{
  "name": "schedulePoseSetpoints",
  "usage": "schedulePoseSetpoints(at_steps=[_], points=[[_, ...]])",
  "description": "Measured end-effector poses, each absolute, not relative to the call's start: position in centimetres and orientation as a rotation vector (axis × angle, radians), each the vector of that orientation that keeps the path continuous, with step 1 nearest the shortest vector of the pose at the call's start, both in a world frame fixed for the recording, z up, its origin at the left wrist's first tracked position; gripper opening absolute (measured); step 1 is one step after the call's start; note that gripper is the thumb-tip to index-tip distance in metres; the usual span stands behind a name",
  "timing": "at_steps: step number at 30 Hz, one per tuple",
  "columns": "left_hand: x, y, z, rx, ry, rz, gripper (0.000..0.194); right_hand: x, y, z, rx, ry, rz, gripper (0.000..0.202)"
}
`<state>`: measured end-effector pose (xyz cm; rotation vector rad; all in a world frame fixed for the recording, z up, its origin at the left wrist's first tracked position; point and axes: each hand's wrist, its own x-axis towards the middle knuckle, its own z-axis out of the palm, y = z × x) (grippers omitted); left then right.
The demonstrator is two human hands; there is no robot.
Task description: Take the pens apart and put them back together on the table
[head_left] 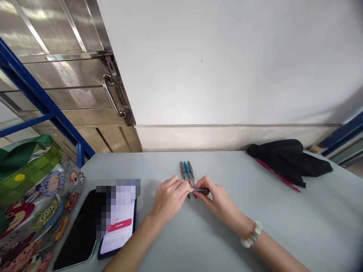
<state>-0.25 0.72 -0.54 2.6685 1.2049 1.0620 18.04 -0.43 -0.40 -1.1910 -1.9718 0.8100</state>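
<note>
Three slim pens lie side by side on the grey table: a dark one (183, 170) on the left, one with a teal end (186, 167) in the middle and another dark-ended one (191, 169) on the right. Across their lower part my right hand (214, 192) pinches a dark grey pen or cap (202, 190) between thumb and fingers. My left hand (173, 193) is closed at the left end of this piece, its fingertips meeting it just above the pens. Red bits show under the fingers. What exactly the left fingertips grip is too small to tell.
Two phones, a black one (78, 230) and one with a lit screen (120, 223), lie at the left beside a cartoon-print bag (53, 200). A black cloth (286, 158) and a red strip (276, 174) are at the right. The wall (198, 138) borders the table's back.
</note>
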Motion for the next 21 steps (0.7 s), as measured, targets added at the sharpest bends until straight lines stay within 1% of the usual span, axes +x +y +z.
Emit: schedulePoseSetpoints(at_steps=[1,3,6,9,11,13,16,18,20,21], points=[[-0.3,0.7,-0.5,2.665,1.203,1.073,0.013,18.1,-0.4,-0.4,-1.202,-1.976,0.812,0.005],[-0.3,0.7,-0.5,2.675,1.196,1.11,0.014,18.2,-0.4,-0.1,-1.253,-1.998,0.817,0.01],[-0.4,0.7,-0.4,2.748,1.162,1.184,0.017,18.2,-0.5,0.5,-1.311,-2.045,0.801,0.024],[-0.4,0.5,-0.2,2.861,1.114,1.28,0.02,18.1,-0.7,1.0,-1.275,-2.065,0.801,0.039],[-0.3,0.4,-0.1,2.868,1.073,1.312,0.019,18.1,-0.8,1.1,-1.273,-2.047,0.811,0.043],[-0.2,0.3,-0.2,2.837,1.084,1.317,0.018,18.1,-0.8,1.0,-1.29,-2.014,0.807,0.039],[-0.1,0.3,-0.3,2.729,1.174,1.261,0.015,18.1,-0.9,0.6,-1.236,-2.011,0.745,0.016],[-0.1,0.3,-0.4,2.645,1.231,1.23,0.014,18.1,-0.8,0.4,-1.17,-2.077,0.574,0.01],[-0.1,0.3,-0.4,2.594,1.279,1.214,0.011,18.2,-0.7,0.3,-1.108,-2.161,0.303,0.003],[-0.1,0.3,-0.3,2.578,1.31,1.196,0.008,18.3,-0.6,0.3,-1.079,-2.197,0.163,0.005]])
